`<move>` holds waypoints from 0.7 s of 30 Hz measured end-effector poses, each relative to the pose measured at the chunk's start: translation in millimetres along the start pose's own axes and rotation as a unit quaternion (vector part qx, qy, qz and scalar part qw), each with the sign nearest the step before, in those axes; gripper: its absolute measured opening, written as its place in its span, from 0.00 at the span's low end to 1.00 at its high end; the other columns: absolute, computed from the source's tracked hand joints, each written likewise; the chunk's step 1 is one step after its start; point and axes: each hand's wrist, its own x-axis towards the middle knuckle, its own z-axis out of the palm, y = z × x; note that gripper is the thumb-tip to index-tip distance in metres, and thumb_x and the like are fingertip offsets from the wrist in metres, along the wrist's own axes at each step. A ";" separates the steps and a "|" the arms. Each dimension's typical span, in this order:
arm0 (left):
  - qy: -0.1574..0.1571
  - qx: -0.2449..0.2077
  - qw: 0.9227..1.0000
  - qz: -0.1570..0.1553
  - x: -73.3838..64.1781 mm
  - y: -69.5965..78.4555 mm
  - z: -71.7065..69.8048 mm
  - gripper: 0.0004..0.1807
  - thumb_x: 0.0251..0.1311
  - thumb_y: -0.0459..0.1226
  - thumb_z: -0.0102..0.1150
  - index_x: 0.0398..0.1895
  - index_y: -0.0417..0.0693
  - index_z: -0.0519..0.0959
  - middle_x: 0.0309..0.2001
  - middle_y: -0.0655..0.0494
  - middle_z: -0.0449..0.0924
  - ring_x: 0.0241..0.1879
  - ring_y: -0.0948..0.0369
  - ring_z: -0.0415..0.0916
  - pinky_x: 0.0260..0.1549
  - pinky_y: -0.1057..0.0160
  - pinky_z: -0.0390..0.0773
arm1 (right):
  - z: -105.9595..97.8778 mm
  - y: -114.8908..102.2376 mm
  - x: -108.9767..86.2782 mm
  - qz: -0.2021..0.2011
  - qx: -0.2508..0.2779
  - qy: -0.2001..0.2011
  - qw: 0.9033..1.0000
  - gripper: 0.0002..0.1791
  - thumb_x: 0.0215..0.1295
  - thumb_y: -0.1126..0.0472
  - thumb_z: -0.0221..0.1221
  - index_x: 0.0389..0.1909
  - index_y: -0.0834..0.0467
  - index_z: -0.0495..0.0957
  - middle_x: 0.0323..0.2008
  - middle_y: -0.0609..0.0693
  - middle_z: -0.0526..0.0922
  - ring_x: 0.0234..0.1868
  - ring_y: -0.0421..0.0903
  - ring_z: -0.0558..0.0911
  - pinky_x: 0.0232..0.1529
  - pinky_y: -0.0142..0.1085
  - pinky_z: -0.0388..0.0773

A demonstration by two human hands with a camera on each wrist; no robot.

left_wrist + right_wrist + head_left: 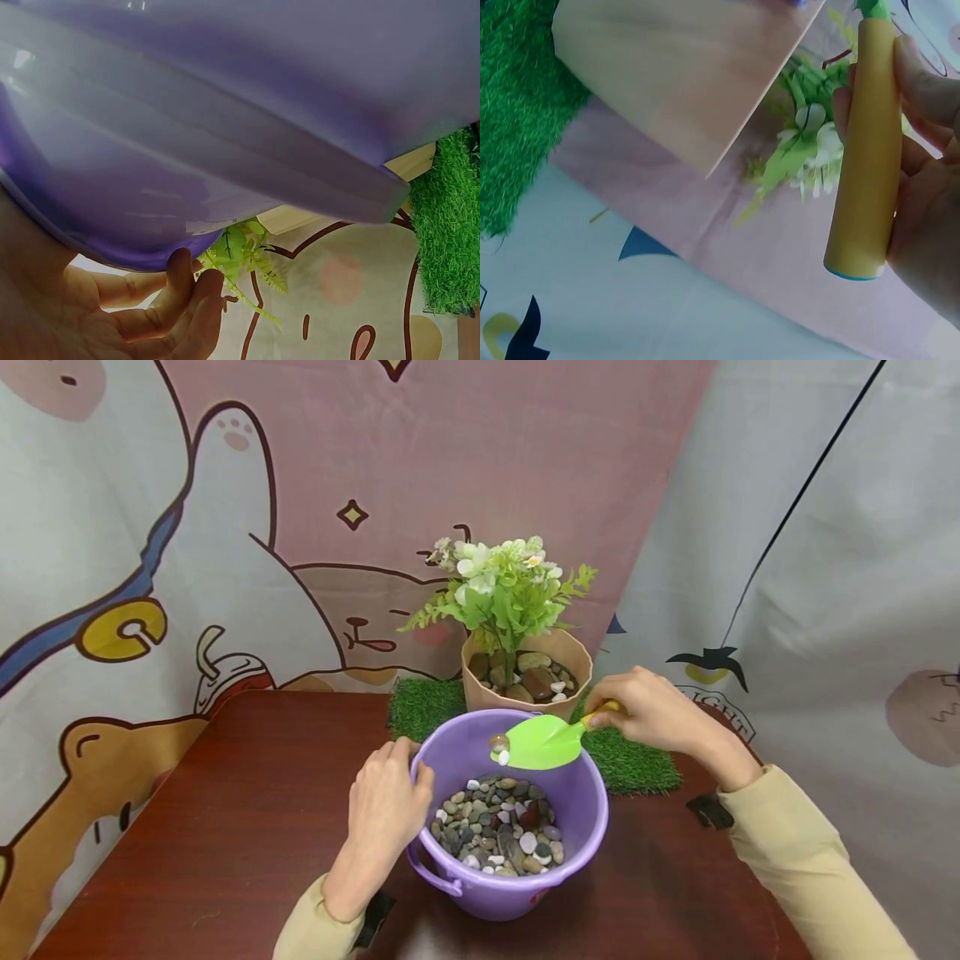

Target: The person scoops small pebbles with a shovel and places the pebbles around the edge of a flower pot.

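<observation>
A purple bucket [592, 810] holds many small pebbles [495, 839] in grey, white and brown. My left hand [390, 789] grips its rim on the left side; in the left wrist view the fingers [180, 281] curl at the rim's edge. With my right hand [645, 706] I hold a small toy shovel by its yellow handle [866, 165]. The shovel's green blade [543, 743] hangs over the bucket's far part, tip to the left. At that tip are a brown pebble [498, 742] and a white pebble [504, 758].
Behind the bucket stands a beige pot [480, 689] with stones and artificial white flowers [502, 572]. Green artificial turf [633, 764] lies beneath the pot. All stand on a dark red-brown table [247, 827], with a cartoon-printed cloth [480, 460] hanging behind.
</observation>
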 end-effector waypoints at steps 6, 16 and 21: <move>0.001 0.001 1.000 0.000 -0.1 0.0 -0.4 0.11 0.52 0.36 0.55 0.37 0.41 0.80 0.33 0.47 0.81 0.35 0.47 0.79 0.31 0.46 0.77 | -8.5 6.5 4.2 0.046 -0.027 0.002 0.999 0.03 0.56 0.57 0.65 0.27 0.52 0.84 0.24 0.42 0.85 0.19 0.33 0.70 0.19 0.29 0.66; 0.006 0.001 1.000 0.005 -0.4 0.4 -0.3 0.11 0.52 0.36 0.56 0.37 0.41 0.80 0.33 0.47 0.82 0.35 0.46 0.79 0.30 0.46 0.77 | -18.8 7.7 24.6 0.116 -0.100 -0.013 0.988 0.04 0.58 0.59 0.63 0.28 0.53 0.84 0.24 0.45 0.85 0.23 0.44 0.78 0.32 0.44 0.72; 0.004 0.002 1.000 0.003 -0.5 0.7 -0.5 0.11 0.52 0.36 0.56 0.37 0.41 0.80 0.33 0.47 0.82 0.35 0.46 0.79 0.30 0.46 0.77 | -16.0 3.0 37.1 0.133 -0.138 -0.002 0.981 0.10 0.61 0.58 0.61 0.22 0.56 0.80 0.19 0.49 0.82 0.24 0.49 0.80 0.38 0.51 0.72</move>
